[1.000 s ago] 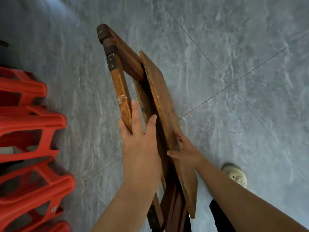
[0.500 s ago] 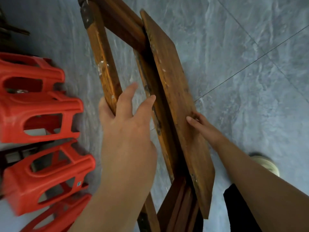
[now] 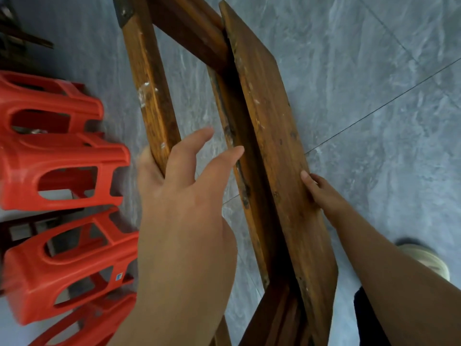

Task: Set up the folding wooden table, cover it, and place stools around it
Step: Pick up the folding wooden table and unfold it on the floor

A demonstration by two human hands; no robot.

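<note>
The folded wooden table hangs tilted over the floor, its tabletop board point(image 3: 274, 146) on the right and a leg rail point(image 3: 149, 83) on the left. A gap shows between the rail and the board. My left hand point(image 3: 184, 208) holds the leg rail in the crook between thumb and forefinger, its fingers spread toward the inner rail. My right hand point(image 3: 321, 193) grips the board's right edge, thumb on its face. Several red plastic stools point(image 3: 62, 166) lie on their sides at the left.
Grey marbled floor tiles point(image 3: 374, 96) stretch to the right and far side. My foot in a pale shoe point(image 3: 429, 260) stands at the lower right. A dark object point(image 3: 15, 38) sits at the top left, behind the stools.
The table has come closer and higher in view. The leg rail has swung left, away from the board, widening the gap. My left fingers have spread; my right hand slid along the board's edge.
</note>
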